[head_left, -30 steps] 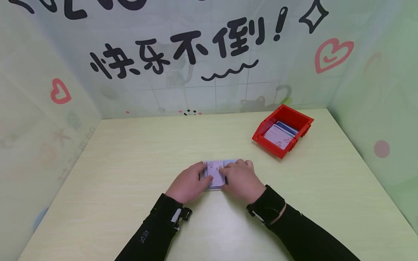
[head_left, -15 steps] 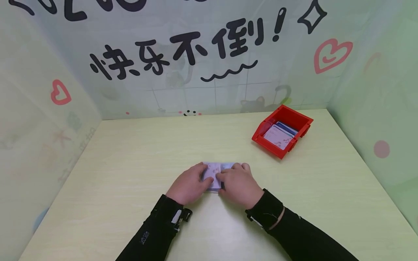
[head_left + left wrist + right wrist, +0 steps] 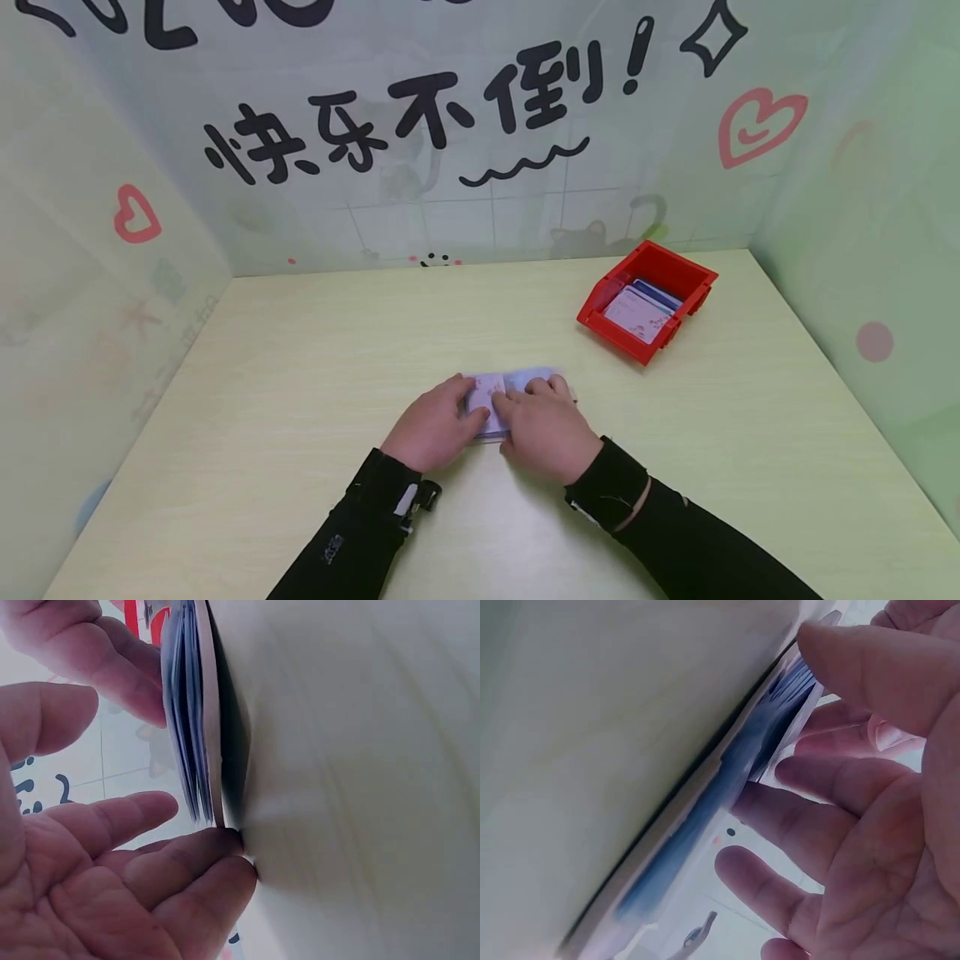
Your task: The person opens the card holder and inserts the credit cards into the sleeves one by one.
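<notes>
A small notepad-like booklet with lilac flower-print and blue leaves lies between the hands on the table, its lilac left part (image 3: 489,390) and blue right part (image 3: 528,377) showing in the head view. My left hand (image 3: 431,425) stands at its left edge; in the left wrist view fingertips (image 3: 225,838) touch the table beside the stacked leaves (image 3: 187,712), and the thumb is raised over them. My right hand (image 3: 551,433) covers the front right part. In the right wrist view its thumb (image 3: 855,667) is at the near edge, with bent fingers (image 3: 780,814) against the leaves.
A red bin (image 3: 675,262) stands at the back right of the pale table (image 3: 337,358), with lilac and dark blue flat pieces (image 3: 637,312) in it. Printed cloth walls (image 3: 405,217) enclose the table at the back and sides.
My right hand has shifted slightly left and toward me. More of the blue part shows now, reaching out past the right fingers. The left hand stays almost still.
</notes>
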`<action>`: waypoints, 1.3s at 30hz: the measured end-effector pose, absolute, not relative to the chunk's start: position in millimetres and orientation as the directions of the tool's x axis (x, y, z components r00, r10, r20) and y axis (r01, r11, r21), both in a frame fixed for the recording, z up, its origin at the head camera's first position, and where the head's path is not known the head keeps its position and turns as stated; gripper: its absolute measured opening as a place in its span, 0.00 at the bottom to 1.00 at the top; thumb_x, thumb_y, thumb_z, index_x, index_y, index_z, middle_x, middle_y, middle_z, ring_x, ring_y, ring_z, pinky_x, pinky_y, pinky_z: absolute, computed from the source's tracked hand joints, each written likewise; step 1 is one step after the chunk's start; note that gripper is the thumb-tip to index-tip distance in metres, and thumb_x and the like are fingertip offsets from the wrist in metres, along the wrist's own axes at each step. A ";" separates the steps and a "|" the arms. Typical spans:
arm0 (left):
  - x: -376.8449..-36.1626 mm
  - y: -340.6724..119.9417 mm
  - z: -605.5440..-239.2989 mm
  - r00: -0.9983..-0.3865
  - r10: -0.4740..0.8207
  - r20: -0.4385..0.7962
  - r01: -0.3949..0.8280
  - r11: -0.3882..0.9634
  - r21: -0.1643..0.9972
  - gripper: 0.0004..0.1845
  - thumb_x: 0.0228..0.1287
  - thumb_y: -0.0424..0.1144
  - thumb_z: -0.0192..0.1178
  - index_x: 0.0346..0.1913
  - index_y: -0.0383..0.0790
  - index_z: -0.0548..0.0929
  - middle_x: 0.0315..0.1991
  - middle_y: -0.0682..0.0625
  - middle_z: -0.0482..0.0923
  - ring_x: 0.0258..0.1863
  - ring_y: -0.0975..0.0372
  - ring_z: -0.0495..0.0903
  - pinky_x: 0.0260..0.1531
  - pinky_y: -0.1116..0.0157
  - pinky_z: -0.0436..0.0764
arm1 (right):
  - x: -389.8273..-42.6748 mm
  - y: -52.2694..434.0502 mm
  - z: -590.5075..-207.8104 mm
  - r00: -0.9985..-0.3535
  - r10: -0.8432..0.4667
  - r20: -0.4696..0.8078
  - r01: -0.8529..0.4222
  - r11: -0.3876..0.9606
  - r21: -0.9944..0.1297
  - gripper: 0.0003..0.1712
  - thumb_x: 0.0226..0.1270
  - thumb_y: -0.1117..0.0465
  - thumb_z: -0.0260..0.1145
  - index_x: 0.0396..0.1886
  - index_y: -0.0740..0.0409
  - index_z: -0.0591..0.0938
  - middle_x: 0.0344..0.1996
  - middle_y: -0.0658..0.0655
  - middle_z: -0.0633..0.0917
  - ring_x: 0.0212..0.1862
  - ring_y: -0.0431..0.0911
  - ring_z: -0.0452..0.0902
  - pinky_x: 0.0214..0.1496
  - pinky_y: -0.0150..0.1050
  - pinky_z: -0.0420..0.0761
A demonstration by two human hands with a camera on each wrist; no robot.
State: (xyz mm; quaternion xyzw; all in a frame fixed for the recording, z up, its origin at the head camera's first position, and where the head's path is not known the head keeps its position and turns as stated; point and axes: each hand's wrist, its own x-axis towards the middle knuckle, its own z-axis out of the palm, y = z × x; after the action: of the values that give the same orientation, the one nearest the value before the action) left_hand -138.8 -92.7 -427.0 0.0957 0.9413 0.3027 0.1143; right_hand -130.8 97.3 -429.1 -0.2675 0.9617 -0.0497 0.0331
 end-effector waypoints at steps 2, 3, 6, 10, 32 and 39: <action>-138.9 -94.2 -427.1 -0.957 0.243 -0.158 0.104 0.797 0.594 0.32 0.77 0.51 0.59 0.76 0.36 0.73 0.79 0.35 0.66 0.78 0.43 0.67 0.75 0.45 0.70 | -130.5 98.3 -428.8 -0.855 -0.518 -0.008 -0.514 0.850 -0.113 0.34 0.67 0.46 0.76 0.70 0.52 0.82 0.64 0.53 0.86 0.59 0.56 0.77 0.60 0.54 0.66; -139.1 -95.0 -427.0 -0.958 0.237 -0.159 0.097 0.796 0.597 0.32 0.77 0.51 0.59 0.76 0.37 0.73 0.79 0.36 0.66 0.78 0.43 0.67 0.75 0.44 0.70 | -130.6 98.9 -428.9 -0.857 -0.515 0.005 -0.512 0.851 -0.117 0.33 0.67 0.47 0.76 0.69 0.51 0.83 0.63 0.53 0.87 0.59 0.56 0.77 0.60 0.55 0.66; -140.3 -97.5 -426.8 -0.963 0.218 -0.161 0.078 0.792 0.606 0.32 0.77 0.52 0.59 0.76 0.39 0.74 0.80 0.37 0.65 0.79 0.44 0.66 0.76 0.44 0.69 | -132.2 100.9 -426.7 -0.868 -0.495 0.021 -0.493 0.858 -0.141 0.31 0.67 0.47 0.75 0.67 0.51 0.84 0.62 0.52 0.87 0.58 0.56 0.78 0.62 0.56 0.66; -143.1 -99.5 -425.9 -0.966 0.206 -0.155 0.069 0.785 0.616 0.31 0.77 0.52 0.59 0.76 0.39 0.74 0.81 0.38 0.63 0.80 0.44 0.64 0.77 0.44 0.67 | -137.4 106.6 -419.4 -0.896 -0.443 -0.018 -0.430 0.877 -0.216 0.32 0.66 0.45 0.76 0.67 0.51 0.84 0.62 0.52 0.87 0.59 0.56 0.77 0.65 0.58 0.66; -140.3 -98.7 -425.3 -0.983 0.183 -0.024 0.129 0.777 0.616 0.35 0.76 0.52 0.60 0.79 0.40 0.69 0.83 0.39 0.58 0.84 0.40 0.49 0.82 0.37 0.48 | -216.8 220.0 -380.6 -0.986 -0.164 -0.033 -0.152 0.960 -0.237 0.32 0.71 0.47 0.69 0.69 0.59 0.81 0.56 0.66 0.88 0.59 0.65 0.79 0.62 0.74 0.73; -139.3 -98.8 -424.2 -0.983 0.185 0.010 0.153 0.778 0.609 0.36 0.75 0.53 0.60 0.79 0.40 0.69 0.83 0.39 0.59 0.84 0.40 0.50 0.81 0.36 0.48 | -235.2 240.3 -379.4 -0.993 -0.095 -0.071 -0.075 0.967 -0.244 0.35 0.68 0.51 0.72 0.70 0.61 0.78 0.56 0.67 0.88 0.63 0.69 0.74 0.65 0.76 0.70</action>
State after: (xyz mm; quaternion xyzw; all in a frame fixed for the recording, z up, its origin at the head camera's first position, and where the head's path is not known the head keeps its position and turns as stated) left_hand -139.3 -98.8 -424.2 0.0897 0.9426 0.3206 0.0254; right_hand -235.2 240.3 -379.4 -0.0430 0.9908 -0.1214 0.0411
